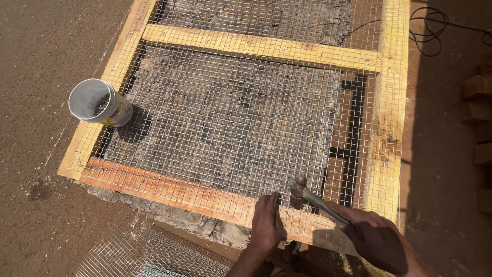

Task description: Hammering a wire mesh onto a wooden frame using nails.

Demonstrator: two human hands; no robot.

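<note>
I am outdoors on bare brown dirt ground (46,46) in hard sunlight that throws sharp shadows. A black cable (435,25) loops across the ground at the upper right, and stacked wooden blocks (479,107) sit along the right edge.

Metal hammer (307,195) — head down on wire mesh (225,118) over wooden frame (179,192).
</note>
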